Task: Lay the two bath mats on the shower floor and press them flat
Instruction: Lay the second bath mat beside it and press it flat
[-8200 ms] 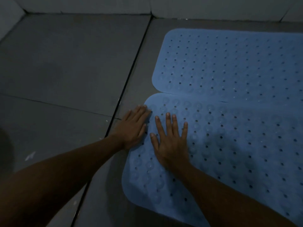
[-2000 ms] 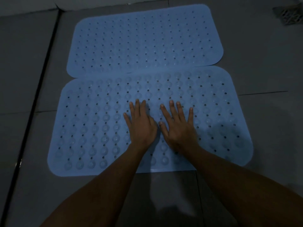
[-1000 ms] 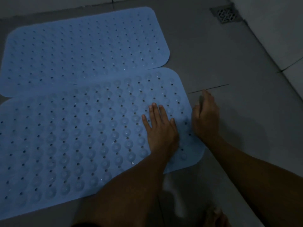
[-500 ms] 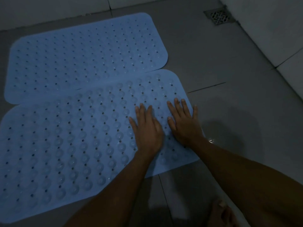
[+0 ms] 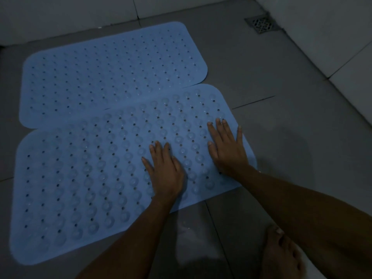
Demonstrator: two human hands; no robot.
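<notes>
Both blue bath mats are laid on the grey tiled shower floor [image 5: 271, 81], the near mat [image 5: 96, 174] overlapping the far mat [image 5: 112, 77] along their shared edge. The left hand [image 5: 167, 170] and right hand [image 5: 227, 150] are spread flat on the near mat's right end, nothing held in either grip. That overlap may be left raised, since the suction cups there cannot seat on the tile, and the mat could be slid if pushed sideways.

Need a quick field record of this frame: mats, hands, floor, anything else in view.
near mat: blue, flat on the floor, studded and perforated; far edge overlaps the far mat
far mat: blue, flat, close to the back wall
left hand: palm down on the near mat, fingers together
right hand: palm down near the right end of the near mat, fingers spread
floor: grey tiles
drain: far right corner, uncovered by the mats
foot: bare, lower right, off the mats
</notes>
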